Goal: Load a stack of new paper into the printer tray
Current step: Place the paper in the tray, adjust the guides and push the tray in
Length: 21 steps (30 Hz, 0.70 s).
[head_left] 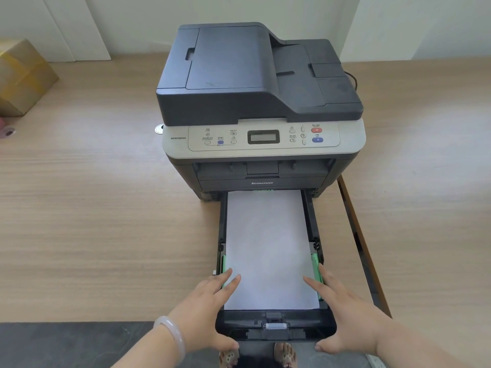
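A light wood-grain desk [93,208] carries a dark grey Lenovo printer [260,102] at its middle. A taped cardboard box [24,78] sits at the far left, with a pink tape roll [6,130] just in front of it.

box [22,78] cropped left, panel labels [220,136] illegible

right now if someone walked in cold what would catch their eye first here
The dark printer sitting on the wooden surface dominates the middle of the view, with its tray pulled out toward the person. A bright white paper stack lies flat in that tray. The left hand and right hand rest open at the stack's near corners, by the green side guides.
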{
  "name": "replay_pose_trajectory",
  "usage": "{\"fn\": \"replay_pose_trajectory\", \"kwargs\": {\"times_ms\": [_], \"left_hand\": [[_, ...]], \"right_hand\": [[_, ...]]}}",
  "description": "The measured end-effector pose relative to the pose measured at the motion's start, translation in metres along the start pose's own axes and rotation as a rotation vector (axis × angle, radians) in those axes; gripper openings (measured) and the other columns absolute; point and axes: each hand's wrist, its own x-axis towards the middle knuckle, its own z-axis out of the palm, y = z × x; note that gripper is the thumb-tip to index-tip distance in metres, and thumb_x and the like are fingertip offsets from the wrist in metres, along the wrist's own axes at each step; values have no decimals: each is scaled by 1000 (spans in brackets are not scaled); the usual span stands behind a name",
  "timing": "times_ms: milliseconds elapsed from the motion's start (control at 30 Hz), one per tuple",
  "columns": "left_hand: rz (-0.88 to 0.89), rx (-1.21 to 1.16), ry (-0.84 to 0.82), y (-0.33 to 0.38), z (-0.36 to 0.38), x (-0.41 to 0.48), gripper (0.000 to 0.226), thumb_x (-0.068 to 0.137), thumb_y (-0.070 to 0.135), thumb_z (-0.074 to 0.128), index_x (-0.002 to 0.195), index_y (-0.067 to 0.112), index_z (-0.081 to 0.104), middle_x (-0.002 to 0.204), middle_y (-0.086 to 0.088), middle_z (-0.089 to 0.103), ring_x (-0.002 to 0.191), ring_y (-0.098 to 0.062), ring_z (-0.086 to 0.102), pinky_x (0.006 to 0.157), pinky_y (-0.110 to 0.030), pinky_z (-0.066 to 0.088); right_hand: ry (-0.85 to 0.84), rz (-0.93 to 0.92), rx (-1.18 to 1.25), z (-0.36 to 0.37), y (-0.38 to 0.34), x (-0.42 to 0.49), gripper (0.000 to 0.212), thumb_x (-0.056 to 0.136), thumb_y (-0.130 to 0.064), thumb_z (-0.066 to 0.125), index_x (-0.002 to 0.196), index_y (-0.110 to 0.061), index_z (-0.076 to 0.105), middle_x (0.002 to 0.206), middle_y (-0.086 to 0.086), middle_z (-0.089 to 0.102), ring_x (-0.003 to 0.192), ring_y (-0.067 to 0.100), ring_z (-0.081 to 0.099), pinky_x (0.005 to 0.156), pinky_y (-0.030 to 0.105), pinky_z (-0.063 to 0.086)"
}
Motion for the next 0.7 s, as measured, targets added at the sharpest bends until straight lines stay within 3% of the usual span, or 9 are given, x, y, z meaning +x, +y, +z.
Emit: {"fn": "replay_pose_trajectory", "kwargs": {"times_ms": [167,333,467,600,700], "left_hand": [[63,47,45,-7,7,1,99,67,68,58,150,37,14,160,11,1,146,-9,-8,113,-20,-2],[82,35,54,-9,12,2,87,57,77,42,137,43,45,158,15,16,136,-1,-9,116,-24,4],[77,-19,123,-12,17,1,87,59,74,52,138,39,44,157,14,17,144,-6,-3,115,-21,3],[50,-52,154,-13,21,-4,98,62,76,52,147,37,24,150,23,0,136,3,-7,117,-21,3],[39,-32,175,-14,21,-7,104,64,77,50,150,34,13,153,22,-1,140,0,-2,112,-17,0]], "right_hand": [[-21,-2,6,-1,-2,-1,108,58,-64,68,146,-49,7,154,-16,-29,138,14,34,102,25,43],[-10,-2,18,2,-2,-2,92,57,-65,68,140,-49,31,154,-19,-28,136,10,37,100,22,44],[-2,3,-2,1,-3,-4,94,55,-68,67,139,-50,29,154,-19,-28,136,8,35,97,23,45],[20,-4,-48,2,-2,-6,105,53,-74,64,142,-53,15,155,-18,-26,139,11,32,100,28,45],[55,-7,-94,5,0,-7,108,53,-81,59,144,-52,10,157,-16,-21,142,14,27,105,30,42]]}}
